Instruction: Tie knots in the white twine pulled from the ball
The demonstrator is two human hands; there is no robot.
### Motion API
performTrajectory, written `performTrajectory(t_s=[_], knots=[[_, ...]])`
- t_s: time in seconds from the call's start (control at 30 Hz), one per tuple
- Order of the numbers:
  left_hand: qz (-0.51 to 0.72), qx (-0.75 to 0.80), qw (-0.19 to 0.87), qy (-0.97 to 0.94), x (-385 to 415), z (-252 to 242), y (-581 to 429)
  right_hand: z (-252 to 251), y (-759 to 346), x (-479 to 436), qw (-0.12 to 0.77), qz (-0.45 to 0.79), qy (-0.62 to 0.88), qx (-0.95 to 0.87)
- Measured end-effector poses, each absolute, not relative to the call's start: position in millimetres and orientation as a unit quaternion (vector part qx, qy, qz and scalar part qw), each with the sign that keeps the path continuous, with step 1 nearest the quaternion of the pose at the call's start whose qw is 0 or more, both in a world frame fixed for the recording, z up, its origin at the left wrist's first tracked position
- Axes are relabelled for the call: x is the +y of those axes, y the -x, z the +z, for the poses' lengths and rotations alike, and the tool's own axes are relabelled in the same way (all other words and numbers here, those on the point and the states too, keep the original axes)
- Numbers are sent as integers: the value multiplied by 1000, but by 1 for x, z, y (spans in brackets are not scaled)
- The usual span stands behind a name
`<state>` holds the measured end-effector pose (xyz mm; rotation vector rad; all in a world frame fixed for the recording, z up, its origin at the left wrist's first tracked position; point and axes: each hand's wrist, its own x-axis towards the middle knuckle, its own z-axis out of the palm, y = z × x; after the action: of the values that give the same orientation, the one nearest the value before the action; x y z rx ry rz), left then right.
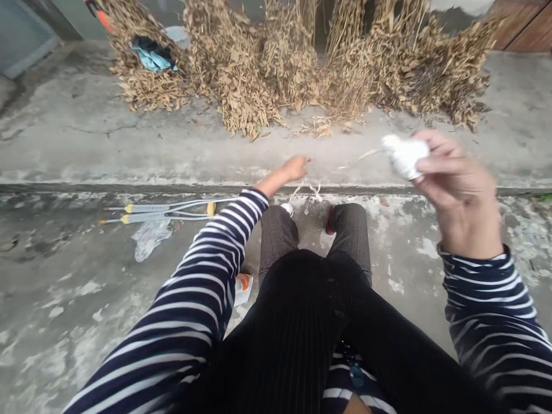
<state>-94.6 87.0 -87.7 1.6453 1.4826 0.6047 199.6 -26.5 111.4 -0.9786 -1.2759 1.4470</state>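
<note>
My right hand [457,184] is raised on the right, its fingers closed round a white ball of yarn [405,156], blurred by motion. A loose strand of white yarn [370,153] trails from the ball toward my left hand [295,168]. That hand is stretched forward above the step's edge, fingers pinched together on the yarn; the strand itself is barely visible at the fingertips. Beneath it, slack loops of white yarn [318,192] hang or lie between my knees. Something white and round [287,209] shows beside my left knee, partly hidden.
Dried leafy stalks [259,75] stand heaped along the raised concrete ledge [181,155]. A blue and black cloth [153,54] rests among them. Crutches [164,213] lie on the ground at left, near a clear plastic bag [150,238]. An orange-and-white packet [244,287] sits beside my left leg.
</note>
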Motion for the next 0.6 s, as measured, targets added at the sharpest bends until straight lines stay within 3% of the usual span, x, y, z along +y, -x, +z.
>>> performTrajectory(t_s=[0.1,0.3,0.6], knots=[[261,573,442,-639,62,-83,77,82,-197,-10,400,629,431,-509],[439,341,597,-579,4,-46,22,42,-193,12,344,672,446,-482],[475,405,516,-586,-12,-42,2,23,-194,-3,337,700,444,-446]])
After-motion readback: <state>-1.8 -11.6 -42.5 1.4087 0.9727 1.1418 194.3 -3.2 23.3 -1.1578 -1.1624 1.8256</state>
